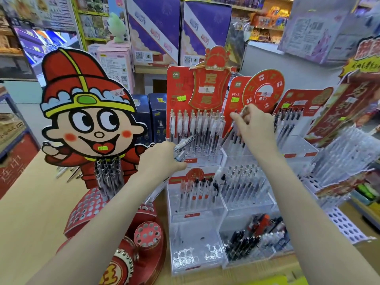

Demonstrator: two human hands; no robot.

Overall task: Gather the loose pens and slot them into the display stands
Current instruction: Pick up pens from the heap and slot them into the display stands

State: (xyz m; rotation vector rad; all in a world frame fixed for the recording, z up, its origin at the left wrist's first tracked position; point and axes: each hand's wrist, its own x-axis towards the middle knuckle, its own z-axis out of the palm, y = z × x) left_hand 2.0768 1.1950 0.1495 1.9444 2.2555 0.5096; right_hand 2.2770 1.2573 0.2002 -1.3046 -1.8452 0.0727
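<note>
on a shop counter crowded with clear acrylic display stands [197, 204], a person's left hand [159, 159] grips a small bundle of loose pens [183, 146] just in front of the far-left stand's row of white pens [197, 128]. to its right, the right hand [254, 128] pinches a single pen [236, 122], tilted, above the black pens [238, 140] in the neighbouring stand. a red cartoon cutout [86, 120] stands at the left.

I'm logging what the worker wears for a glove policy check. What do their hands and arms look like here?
Both arms are bare from forearm to fingertips: no gloves, no sleeves in view. The left hand and right hand show no visible rings, watch or wristbands, though motion blur could hide small items.
</note>
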